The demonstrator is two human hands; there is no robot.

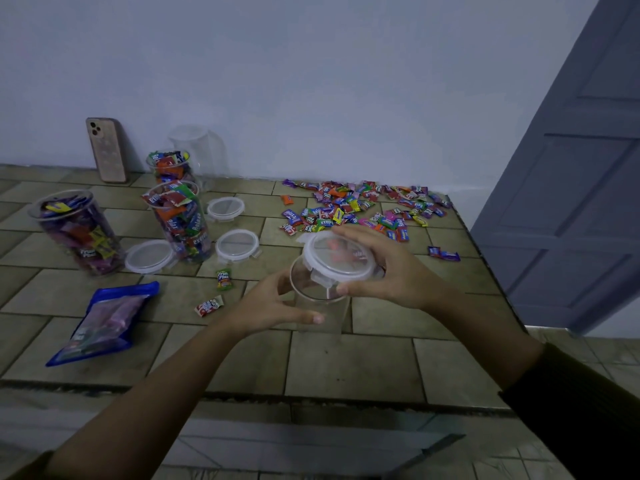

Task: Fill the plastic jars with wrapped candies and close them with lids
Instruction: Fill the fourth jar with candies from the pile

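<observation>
Plastic jar [320, 308], clear and upright, is low over the tiled table [363, 358] in front of me. I can't tell whether it rests there. My left hand [273, 303] curls round its side, thumb across the front. My right hand [384, 268] grips the lid [337, 259] by its rim, holding it tilted over the jar's mouth. Loose candies [363, 206] lie heaped just behind — filled jars [180, 220] and spare lids [237, 244] sit well to the left.
</observation>
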